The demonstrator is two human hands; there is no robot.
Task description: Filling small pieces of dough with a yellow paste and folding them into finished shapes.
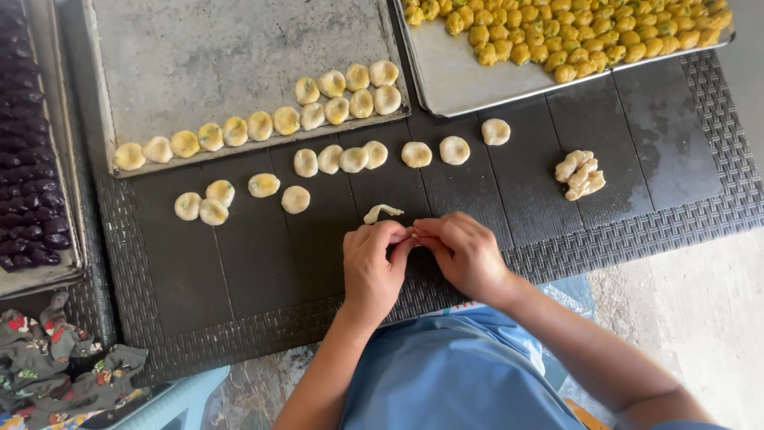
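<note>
We are pinching a small pale piece of dough (413,233) between the fingertips of both hands, near the front edge of the dark slatted desk with woven borders (263,271). Our left hand (372,267) is closing thumb and forefinger on one side of the piece, and our right hand (464,253) is doing the same from the other side, so each grip is clenching the dough rather than lying loose. Holding it up between the fingertips, just off the desk, seems to be letting us shape or seal it from both sides at once.

Just behind our hands a thin curled scrap of dough (382,212) is lying on the desk. Further back, round flattened dough balls (354,158) are sitting in a loose row across the middle of the desk, and a small heap of pale twisted dough strips (580,173) is resting towards the right edge.

At the back, the grey metal baking tray (231,56) is holding one row of similar pale balls along its near rim, packed close, likely to leave the rest free. The second metal tray (454,80) at the back right corner is carrying many small yellow-glazed pastries (573,36). At the left edge a third tray (56,271) is holding rows of dark purple pieces (24,159).
</note>
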